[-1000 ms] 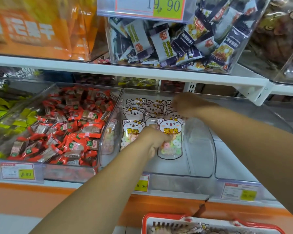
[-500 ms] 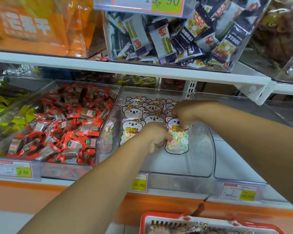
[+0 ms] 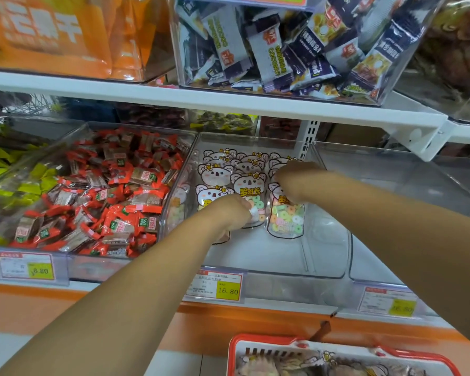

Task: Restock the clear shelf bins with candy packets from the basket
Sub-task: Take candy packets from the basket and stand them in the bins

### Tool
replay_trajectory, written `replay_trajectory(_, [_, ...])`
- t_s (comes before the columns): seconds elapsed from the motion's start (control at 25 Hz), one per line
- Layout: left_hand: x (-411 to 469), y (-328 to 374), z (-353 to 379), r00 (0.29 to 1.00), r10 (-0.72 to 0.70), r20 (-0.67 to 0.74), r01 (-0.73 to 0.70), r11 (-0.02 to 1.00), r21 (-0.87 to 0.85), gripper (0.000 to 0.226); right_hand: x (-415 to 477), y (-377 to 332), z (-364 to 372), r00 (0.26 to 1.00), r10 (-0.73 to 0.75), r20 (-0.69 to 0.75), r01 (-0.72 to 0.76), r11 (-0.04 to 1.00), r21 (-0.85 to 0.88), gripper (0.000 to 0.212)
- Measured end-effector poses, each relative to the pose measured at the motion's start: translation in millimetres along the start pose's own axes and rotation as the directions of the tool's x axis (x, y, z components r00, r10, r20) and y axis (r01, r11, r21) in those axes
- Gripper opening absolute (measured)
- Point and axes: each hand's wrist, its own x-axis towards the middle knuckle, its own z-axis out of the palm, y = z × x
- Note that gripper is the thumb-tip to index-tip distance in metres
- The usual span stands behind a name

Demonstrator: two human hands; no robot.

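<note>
A clear shelf bin (image 3: pixel 326 256) in the middle of the lower shelf holds rows of bear-shaped candy packets (image 3: pixel 217 173) filled with pastel rings. My right hand (image 3: pixel 296 183) grips the top of the front packet in the right row (image 3: pixel 285 222), which stands upright. My left hand (image 3: pixel 229 213) has curled fingers on the lower edge of the front packet in the middle row (image 3: pixel 251 187). The red-rimmed basket (image 3: pixel 258 340) sits at the bottom edge, with more of the same packets inside.
A bin of red-wrapped candies (image 3: pixel 106 199) stands to the left, with yellow-green packets (image 3: pixel 17 191) beyond it. An empty clear bin (image 3: pixel 407 185) is on the right. The white upper shelf (image 3: pixel 228 104) with a bin of coconut snack packs (image 3: pixel 282 50) overhangs closely.
The packet held by both hands has moved back into the right row. My left hand has shifted onto the middle row's front packet.
</note>
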Motion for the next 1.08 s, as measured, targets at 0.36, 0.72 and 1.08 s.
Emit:
replay_trajectory(0.36, [0, 9, 28, 0.958, -0.001, 0.288, 0.091, 0.950, -0.300, 0.026, -20, -4, 10, 0.955, 0.046, -0.292, -0.027, 0.997, 0.071, 0.063])
replay_trajectory(0.72, [5, 1, 24, 0.948, -0.015, 0.317, 0.136, 0.922, -0.364, 0.022, -23, -20, 26, 0.999, -0.005, 0.054, 0.002, 0.999, 0.053, 0.067])
replay_trajectory(1.08, [-8, 2, 16, 0.935, -0.007, 0.354, 0.148, 0.915, -0.375, 0.025, -23, -7, 19, 0.993, -0.113, 0.034, 0.108, 0.984, 0.141, 0.024])
